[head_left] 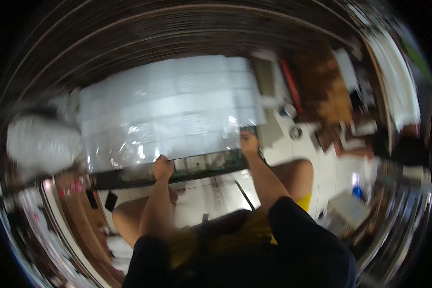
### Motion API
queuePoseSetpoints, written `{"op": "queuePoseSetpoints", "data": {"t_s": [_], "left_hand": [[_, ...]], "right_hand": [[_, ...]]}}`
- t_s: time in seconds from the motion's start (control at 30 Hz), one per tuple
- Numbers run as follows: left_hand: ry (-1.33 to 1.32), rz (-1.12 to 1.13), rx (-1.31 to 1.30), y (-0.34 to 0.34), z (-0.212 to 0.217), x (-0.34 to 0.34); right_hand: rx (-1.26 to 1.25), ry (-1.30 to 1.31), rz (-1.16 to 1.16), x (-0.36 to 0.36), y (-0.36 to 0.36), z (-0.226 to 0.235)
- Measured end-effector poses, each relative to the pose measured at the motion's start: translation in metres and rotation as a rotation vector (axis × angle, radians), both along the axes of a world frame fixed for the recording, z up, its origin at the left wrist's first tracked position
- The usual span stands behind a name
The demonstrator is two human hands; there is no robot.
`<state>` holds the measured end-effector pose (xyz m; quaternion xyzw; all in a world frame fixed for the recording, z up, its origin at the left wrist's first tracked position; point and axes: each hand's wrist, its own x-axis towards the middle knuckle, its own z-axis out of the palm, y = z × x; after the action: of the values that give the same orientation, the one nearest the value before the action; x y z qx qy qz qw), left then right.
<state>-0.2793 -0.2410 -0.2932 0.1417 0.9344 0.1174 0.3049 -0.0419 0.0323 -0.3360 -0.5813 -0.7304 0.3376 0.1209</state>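
Observation:
A large glossy clear plastic sheet point(177, 105), with a grid of whitish rectangles showing in or under it, spreads over a dark-edged low table or frame point(110, 180) in front of me. My left hand point(163, 168) is closed on its near edge, left of the middle. Farther right, my right hand point(248, 143) is closed at the near right part of the same edge. Between my hands the edge runs fairly straight, and green and dark parts of the frame show below it. Motion blur smears the fingers somewhat.
A bulky plastic-wrapped bundle point(43, 144) sits at the left. On the right are a brown board point(338, 105), a roll of tape point(295, 132) and a carton point(349, 210) on the tiled floor. Another person's arm point(353, 151) reaches in at the right. A phone-like dark object point(111, 201) lies lower left.

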Motion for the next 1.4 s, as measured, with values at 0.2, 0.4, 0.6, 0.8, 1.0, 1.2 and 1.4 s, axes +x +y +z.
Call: {"op": "queuePoseSetpoints", "data": {"t_s": [0.2, 0.4, 0.6, 0.8, 1.0, 1.2, 1.4], "left_hand": [[-0.184, -0.392, 0.068, -0.001, 0.019, 0.042], [-0.447, -0.613, 0.025, 0.0, 0.082, 0.112], [-0.896, -0.497, 0.105, -0.056, 0.081, 0.179], [-0.9, -0.587, -0.072, -0.063, 0.083, 0.175], [-0.454, -1.043, -0.305, -0.032, 0.174, 0.218], [-0.537, -0.818, -0.307, -0.039, 0.147, 0.198], [-0.521, -0.787, -0.332, -0.04, 0.153, 0.196]], "right_hand": [[-0.225, 0.118, -0.356, 0.015, -0.068, 0.05], [-0.421, 0.202, -0.552, 0.043, -0.1, 0.09], [-0.535, 0.239, -0.565, 0.052, -0.119, 0.129], [-0.512, 0.392, -0.622, 0.051, -0.121, 0.137], [-0.489, 0.445, -0.733, 0.054, -0.108, 0.138], [-0.533, 0.514, -0.796, 0.062, -0.106, 0.154], [-0.564, 0.553, -0.731, 0.07, -0.102, 0.17]]}}
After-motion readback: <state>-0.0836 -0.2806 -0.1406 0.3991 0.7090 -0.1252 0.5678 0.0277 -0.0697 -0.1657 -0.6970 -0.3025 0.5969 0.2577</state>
